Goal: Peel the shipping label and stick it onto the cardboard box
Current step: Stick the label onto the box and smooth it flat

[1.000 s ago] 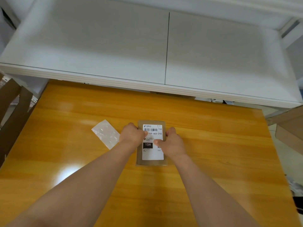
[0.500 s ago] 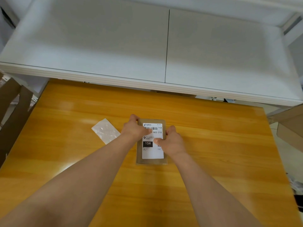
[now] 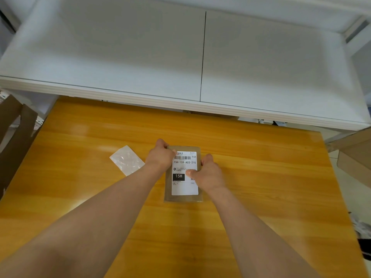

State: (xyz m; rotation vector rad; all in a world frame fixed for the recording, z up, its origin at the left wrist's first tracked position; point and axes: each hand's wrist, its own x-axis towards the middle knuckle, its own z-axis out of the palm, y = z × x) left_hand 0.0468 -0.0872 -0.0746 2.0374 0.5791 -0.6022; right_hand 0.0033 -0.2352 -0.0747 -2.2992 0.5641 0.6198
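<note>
A flat brown cardboard box [image 3: 183, 198] lies on the glossy orange wooden table [image 3: 261, 177], with the white shipping label [image 3: 184, 187] stuck on top. The left hand [image 3: 160, 157] grips the box's far left corner; the right hand [image 3: 208, 174] clasps its right edge, thumb pressing the label. A translucent backing sheet [image 3: 126, 160], probably the label's, lies left of it. A white shelf [image 3: 140, 57] stands behind. The label reads "15H-159-A03-210" and "15H".

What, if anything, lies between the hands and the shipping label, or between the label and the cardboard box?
Nothing visible does. The shipping label already lies flat on top of the cardboard box. The left hand grips the box's far left corner, and the right hand presses its thumb on the label. The peeled backing lies apart to the left.
</note>
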